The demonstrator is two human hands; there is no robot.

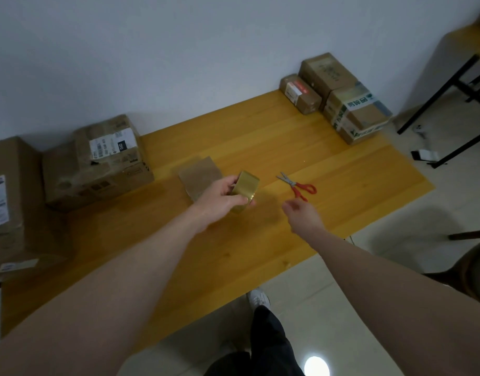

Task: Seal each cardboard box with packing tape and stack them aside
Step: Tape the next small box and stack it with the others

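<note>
My left hand grips the glossy tan packing tape roll mid-frame, above the smooth yellow wood table. My right hand hovers, fingers loosely curled, holding nothing, near the red-handled scissors. Flat cardboard piece just behind the roll. Creased cardboard boxes at left.

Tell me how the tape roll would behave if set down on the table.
The tape roll in the left hand is round, so on its edge it would probably roll across the smooth table. Laid flat, it likely stays put. It looks stiff and fairly light.
</note>
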